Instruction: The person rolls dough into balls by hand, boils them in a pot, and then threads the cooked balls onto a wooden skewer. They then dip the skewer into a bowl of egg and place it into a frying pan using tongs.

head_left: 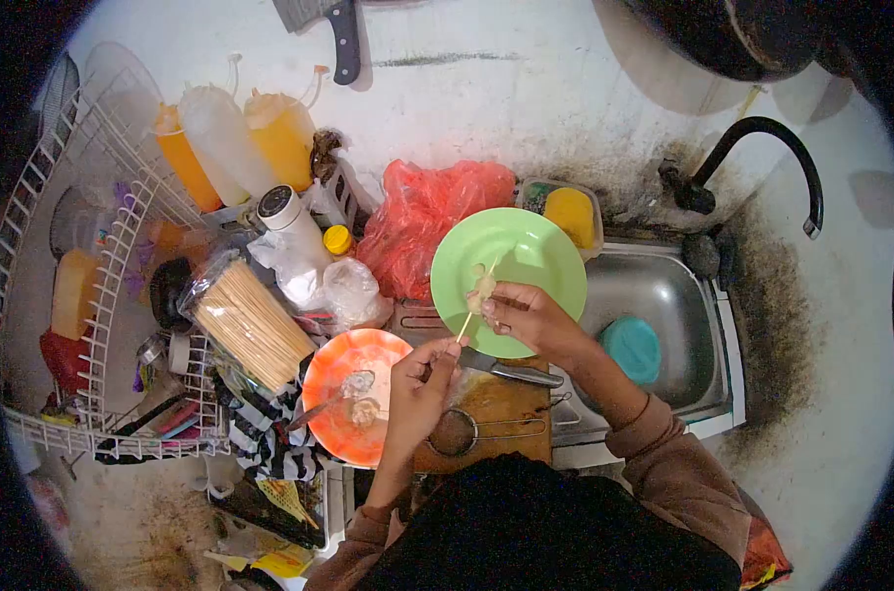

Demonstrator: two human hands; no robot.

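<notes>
A thin wooden skewer point(464, 325) is pinched at its lower end in my left hand point(423, 386). My right hand point(530, 320) closes its fingers on a pale food piece point(483, 288) threaded on the skewer's upper part. Both hands are over the near-left side of a light green plate point(555, 258). Left of my left hand sits an orange and white bowl point(331, 372) with a spoon point(356, 384) and a lump of pale paste point(365, 412) in it.
A knife point(511, 369) and a small strainer point(454, 431) lie on a wooden board point(526, 414). The steel sink point(673, 305) holds a teal bowl point(631, 351). Bagged skewers point(253, 323), a red plastic bag point(417, 217) and a white wire rack point(102, 364) stand to the left.
</notes>
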